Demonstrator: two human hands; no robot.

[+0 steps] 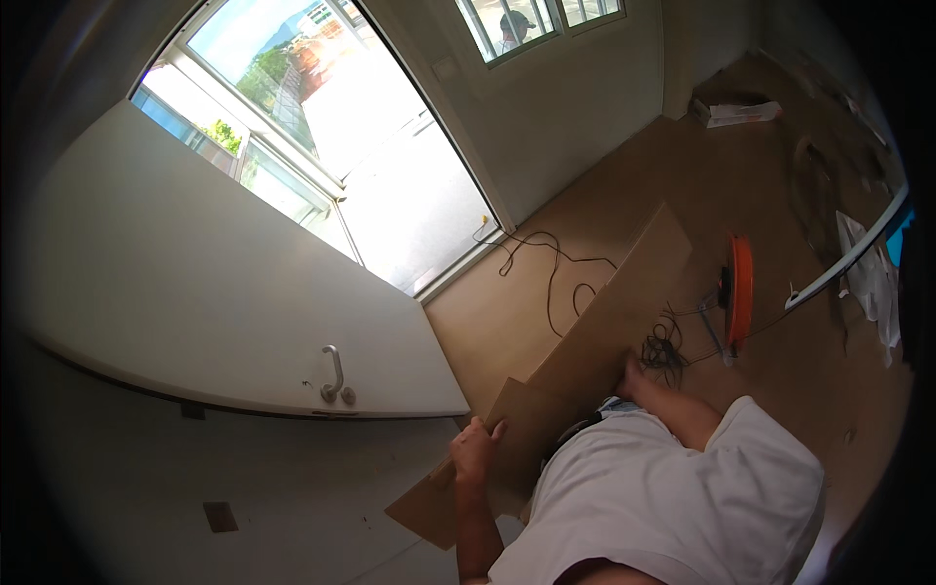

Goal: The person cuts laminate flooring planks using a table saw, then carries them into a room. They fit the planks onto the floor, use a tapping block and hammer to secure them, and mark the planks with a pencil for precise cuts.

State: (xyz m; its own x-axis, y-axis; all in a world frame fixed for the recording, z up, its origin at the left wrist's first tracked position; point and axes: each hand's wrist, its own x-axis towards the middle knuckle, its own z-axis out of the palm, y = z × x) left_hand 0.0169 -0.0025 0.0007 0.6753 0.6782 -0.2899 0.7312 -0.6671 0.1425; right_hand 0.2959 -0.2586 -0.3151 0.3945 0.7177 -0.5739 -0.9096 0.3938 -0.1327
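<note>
A long brown cardboard sheet [595, 327] stretches diagonally in front of my body, with a folded or overlapping part at its lower left. My left hand [474, 449] is closed around the left edge of this lower part, thumb on the near face. On the other side, my right hand [632, 380] is low beside the sheet's right edge, close to a loose coil of dark cable [663, 351]. The fingers of that hand are small and partly hidden, so their grip is unclear. My white shirt covers part of the cardboard's lower right.
An orange cable reel [741, 291] stands right of the coil. Dark cable [556, 283] runs across the brown floor to the open doorway. A white door [224, 292] with a metal handle [334, 375] is at left. Beyond the window is a person [514, 29]. White plastic [871, 288] lies far right.
</note>
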